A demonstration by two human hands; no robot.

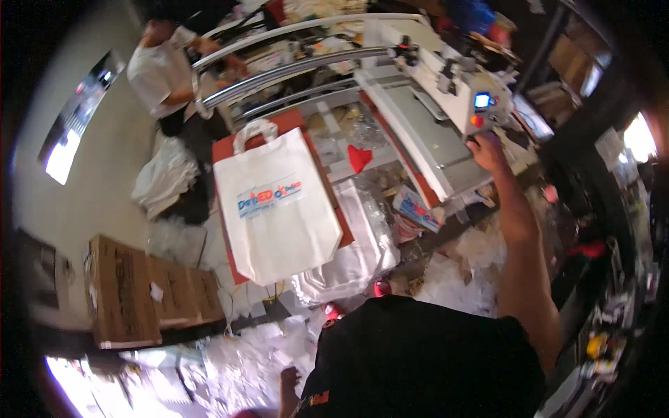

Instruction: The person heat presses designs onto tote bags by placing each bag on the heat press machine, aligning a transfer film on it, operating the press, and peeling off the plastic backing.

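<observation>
My right arm reaches forward, and my right hand (pixel 486 150) is closed around a dark handle (pixel 472 141) at the front of a heat press (pixel 425 129). Just beyond the hand are a lit blue screen (pixel 481 101) and a red button (pixel 477 121). My left hand (pixel 289 378) hangs low by my side, fingers loosely apart and holding nothing. To the left, a white tote bag (pixel 279 237) with blue and red print lies flat on a red-brown platen (pixel 223 150), its handles at the far end. The press's grey upper plate stands over another red-brown platen, mostly hidden.
Metal rails (pixel 300 66) run across the back. Another person (pixel 164 73) in a white shirt stands at the far left beside a white cloth pile (pixel 166 177). Cardboard boxes (pixel 122 292) stand left. Plastic sheets (pixel 258 362) litter the floor. A red cloth (pixel 359 159) lies between the platens.
</observation>
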